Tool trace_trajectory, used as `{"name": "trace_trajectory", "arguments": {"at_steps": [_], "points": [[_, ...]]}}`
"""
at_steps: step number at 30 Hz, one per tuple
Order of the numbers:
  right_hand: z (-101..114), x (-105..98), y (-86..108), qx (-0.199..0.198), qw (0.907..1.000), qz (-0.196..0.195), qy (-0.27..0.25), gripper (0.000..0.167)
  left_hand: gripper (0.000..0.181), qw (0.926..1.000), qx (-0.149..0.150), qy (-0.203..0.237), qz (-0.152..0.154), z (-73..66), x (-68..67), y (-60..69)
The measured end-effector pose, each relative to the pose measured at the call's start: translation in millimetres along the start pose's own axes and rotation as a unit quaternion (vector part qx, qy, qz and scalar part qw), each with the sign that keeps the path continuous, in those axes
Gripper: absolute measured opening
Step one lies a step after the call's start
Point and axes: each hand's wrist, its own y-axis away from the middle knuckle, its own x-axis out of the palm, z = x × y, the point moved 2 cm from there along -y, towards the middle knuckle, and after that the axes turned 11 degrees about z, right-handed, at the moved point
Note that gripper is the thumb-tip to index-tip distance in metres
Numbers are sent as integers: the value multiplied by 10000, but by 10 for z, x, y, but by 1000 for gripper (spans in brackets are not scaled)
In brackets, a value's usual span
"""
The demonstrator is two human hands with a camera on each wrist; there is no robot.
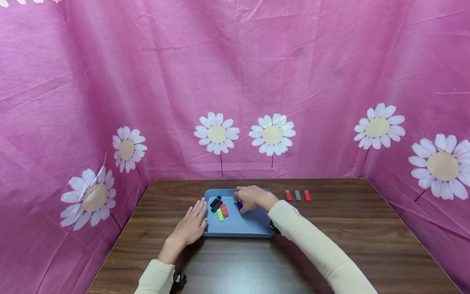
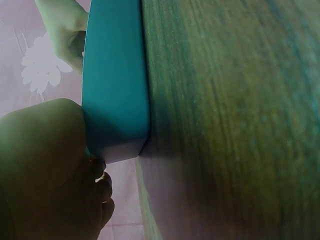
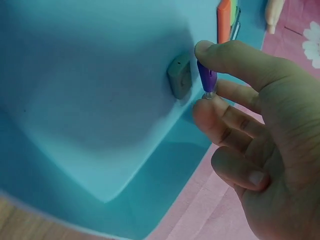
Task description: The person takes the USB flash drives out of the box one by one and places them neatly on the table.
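A purple USB flash drive (image 3: 207, 77) is pinched between the thumb and fingertips of my right hand (image 1: 252, 199), over the blue tray (image 1: 238, 234). Close beside it in the right wrist view, a grey flash drive (image 3: 179, 77) lies on the tray's floor; the hand hides it in the head view. My left hand (image 1: 191, 222) rests against the tray's left rim with its fingers extended. In the left part of the tray lie black flash drives (image 1: 216, 203), a red one (image 1: 224, 210) and a lime green one (image 1: 220, 215).
Right of the tray, a red flash drive (image 1: 288, 196), a grey one (image 1: 298, 196) and another red one (image 1: 307, 196) stand in a row on the brown wooden table (image 1: 341, 228). A pink curtain (image 1: 242, 73) with daisies hangs behind and along both sides.
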Motion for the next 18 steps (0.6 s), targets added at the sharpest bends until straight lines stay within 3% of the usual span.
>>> {"name": "trace_trajectory", "arguments": {"at_steps": [18], "points": [[-165, -253, 333, -151, 9990, -357, 226, 54, 60, 9998, -20, -131, -123, 5, 27, -5]]}}
